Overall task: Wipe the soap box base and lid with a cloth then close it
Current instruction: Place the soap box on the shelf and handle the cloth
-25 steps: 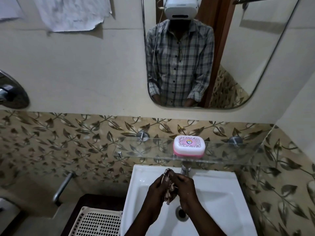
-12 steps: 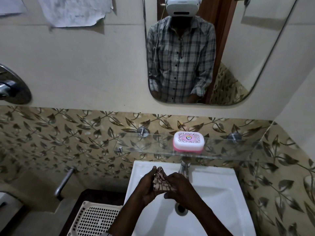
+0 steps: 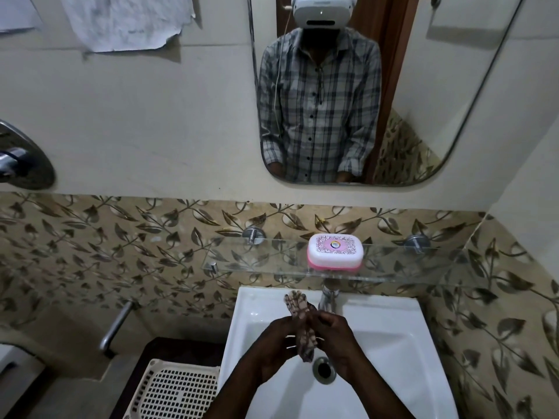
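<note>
Cloth [image 3: 303, 323] now extends farther, left hand [image 3: 276, 343] and right hand [image 3: 337, 335] curled gripping it; soap box [image 3: 335, 251] likely light, slick: grasp sides.

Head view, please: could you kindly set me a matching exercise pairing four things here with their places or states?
Things:
1. soap box
2. cloth
3. perforated basket
4. tap

Places or states:
A. gripped by the left hand and right hand
B. left of the sink
C. under the glass shelf
D. closed, on the glass shelf

Pairs: 1-D, 2-A, 3-B, 4-C
</note>
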Action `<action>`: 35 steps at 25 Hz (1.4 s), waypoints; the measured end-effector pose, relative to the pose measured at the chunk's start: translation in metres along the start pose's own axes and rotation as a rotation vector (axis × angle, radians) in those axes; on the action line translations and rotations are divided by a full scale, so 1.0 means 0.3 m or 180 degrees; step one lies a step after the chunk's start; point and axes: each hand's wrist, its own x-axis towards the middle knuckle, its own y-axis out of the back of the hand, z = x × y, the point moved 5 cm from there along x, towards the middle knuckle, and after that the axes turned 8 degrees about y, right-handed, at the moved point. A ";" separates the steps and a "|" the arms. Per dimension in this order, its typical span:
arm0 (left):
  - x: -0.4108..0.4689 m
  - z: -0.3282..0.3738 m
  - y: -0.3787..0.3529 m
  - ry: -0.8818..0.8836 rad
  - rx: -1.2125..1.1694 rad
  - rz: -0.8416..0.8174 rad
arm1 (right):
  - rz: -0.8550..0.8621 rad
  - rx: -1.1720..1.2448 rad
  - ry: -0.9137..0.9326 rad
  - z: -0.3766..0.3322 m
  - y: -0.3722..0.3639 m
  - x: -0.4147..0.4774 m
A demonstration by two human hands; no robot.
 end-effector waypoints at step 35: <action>-0.113 0.075 0.689 0.0100 0.0317 0.1735 | 0.0270 -0.0376 -0.0520 0.145 -0.234 0.095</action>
